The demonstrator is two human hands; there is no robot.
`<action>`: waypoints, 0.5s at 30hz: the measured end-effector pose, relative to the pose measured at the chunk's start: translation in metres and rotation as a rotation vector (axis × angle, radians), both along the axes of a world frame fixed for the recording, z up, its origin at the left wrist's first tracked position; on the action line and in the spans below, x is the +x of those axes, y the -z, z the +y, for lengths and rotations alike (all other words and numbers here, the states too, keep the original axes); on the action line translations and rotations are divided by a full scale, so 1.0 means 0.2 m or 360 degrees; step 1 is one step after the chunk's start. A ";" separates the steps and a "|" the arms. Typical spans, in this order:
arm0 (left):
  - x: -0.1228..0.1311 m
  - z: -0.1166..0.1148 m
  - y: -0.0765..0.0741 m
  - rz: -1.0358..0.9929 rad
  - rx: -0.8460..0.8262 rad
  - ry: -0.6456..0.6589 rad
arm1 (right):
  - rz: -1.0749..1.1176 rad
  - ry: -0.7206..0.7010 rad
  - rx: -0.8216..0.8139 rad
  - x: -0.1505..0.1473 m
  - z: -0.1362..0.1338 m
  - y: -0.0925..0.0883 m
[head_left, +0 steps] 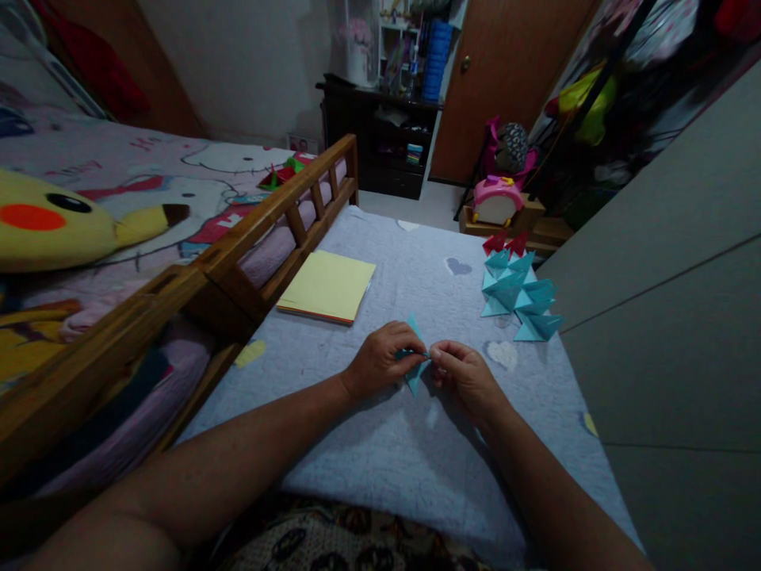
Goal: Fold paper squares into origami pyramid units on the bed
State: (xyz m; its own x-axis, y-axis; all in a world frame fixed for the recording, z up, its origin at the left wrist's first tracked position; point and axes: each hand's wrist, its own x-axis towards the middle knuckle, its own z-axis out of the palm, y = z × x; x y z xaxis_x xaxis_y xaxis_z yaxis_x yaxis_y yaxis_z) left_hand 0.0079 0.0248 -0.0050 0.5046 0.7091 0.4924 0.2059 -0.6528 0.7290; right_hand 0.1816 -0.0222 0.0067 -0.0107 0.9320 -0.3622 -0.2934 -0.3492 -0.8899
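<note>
My left hand (380, 358) and my right hand (464, 374) meet over a grey-blue mattress (380, 444), both pinched on one small folded piece of teal paper (414, 379). A point of that paper sticks up above my fingers and another hangs below them. A pile of folded teal paper triangles (518, 295), with a couple of red ones at its far end, lies to the front right of my hands. A stack of square paper sheets with a yellow top sheet (328, 285) lies to the front left.
A wooden bed rail (250, 238) runs along the left, with a cartoon-print bed and a yellow plush toy (71, 222) behind it. A grey wardrobe wall (671, 317) stands on the right. A pink toy (498, 198), a dark shelf unit (380, 135) and a door lie ahead.
</note>
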 end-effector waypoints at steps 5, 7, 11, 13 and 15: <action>0.00 0.00 0.00 -0.0074 -0.0041 0.0028 | 0.0087 -0.0051 -0.0044 0.00 0.00 0.00; 0.00 0.00 -0.01 -0.0078 -0.0069 0.0035 | 0.0098 -0.0053 -0.0064 0.00 0.01 0.00; 0.00 0.00 0.00 -0.0097 -0.0101 0.0053 | 0.0092 -0.0057 -0.0075 0.00 0.01 0.01; 0.00 0.00 0.00 -0.0108 -0.0091 0.0056 | 0.0068 -0.0041 -0.0064 0.00 0.01 0.01; 0.00 0.01 0.00 -0.0115 -0.0074 0.0045 | 0.0025 -0.0014 -0.0046 0.00 0.01 0.01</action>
State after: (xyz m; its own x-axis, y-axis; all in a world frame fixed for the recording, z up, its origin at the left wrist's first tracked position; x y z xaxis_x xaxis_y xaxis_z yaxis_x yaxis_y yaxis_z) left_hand 0.0088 0.0258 -0.0054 0.4891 0.7183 0.4949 0.1340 -0.6225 0.7711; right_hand 0.1824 -0.0205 0.0053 -0.0245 0.9211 -0.3886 -0.3040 -0.3771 -0.8748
